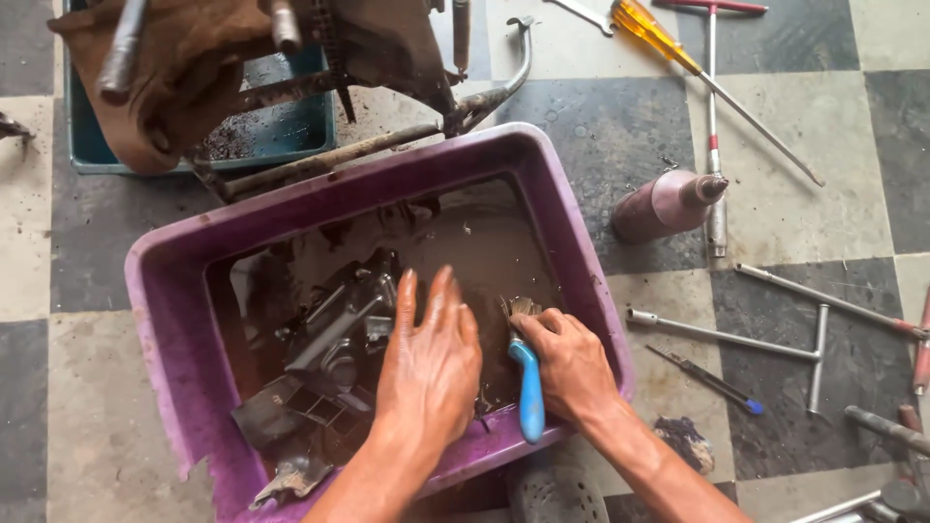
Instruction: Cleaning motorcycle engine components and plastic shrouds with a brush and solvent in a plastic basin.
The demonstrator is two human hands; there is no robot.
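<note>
Both forearms reach in from the near edge of the purple plastic tub point(174, 329), which sits on the checkered tile floor point(77, 407). From my remote seat I see the right hand point(572, 363) clenched around a blue-handled brush point(529, 387), bristles dipped in murky brown liquid at the tub's near right corner. Just beside it, my left hand point(431, 363) lies flat and released, fingers spread, its fingertips touching the greasy metal engine parts point(334, 334) that fill the tub's left half. The brush rests between the two hands, close to the left one. Beyond the tub's right rim, a maroon squeeze bottle point(664, 205) lies on the floor near T-handle wrenches point(765, 339) and a yellow-handled screwdriver point(651, 31).
</note>
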